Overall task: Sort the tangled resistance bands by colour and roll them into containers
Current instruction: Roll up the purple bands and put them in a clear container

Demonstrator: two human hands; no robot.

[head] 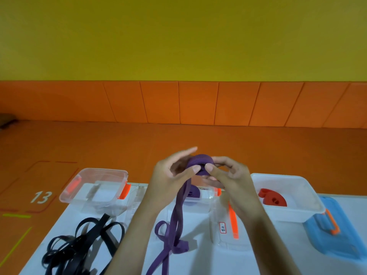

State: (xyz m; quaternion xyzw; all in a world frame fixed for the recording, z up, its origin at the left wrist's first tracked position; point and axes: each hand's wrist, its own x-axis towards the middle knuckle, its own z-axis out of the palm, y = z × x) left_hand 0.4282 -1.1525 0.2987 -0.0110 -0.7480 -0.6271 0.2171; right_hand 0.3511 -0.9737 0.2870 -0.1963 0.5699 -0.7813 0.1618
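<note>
Rolling the purple band (200, 165) | left hand (170, 175) and right hand (228, 175) are both pinching the coil, thumbs on its face, above the middle container (200, 201) | loose tail (176, 221) is trailing onto the tabletop (208, 262) | judgement: keeping turns tight, edges aligned, tail untwisted is mattering most.

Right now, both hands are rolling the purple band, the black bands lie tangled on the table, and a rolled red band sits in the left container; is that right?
Nearly: the head view shows the rolled red band in the right container, not the left. The left hand and right hand roll the purple band; the black bands lie tangled on the table.
</note>
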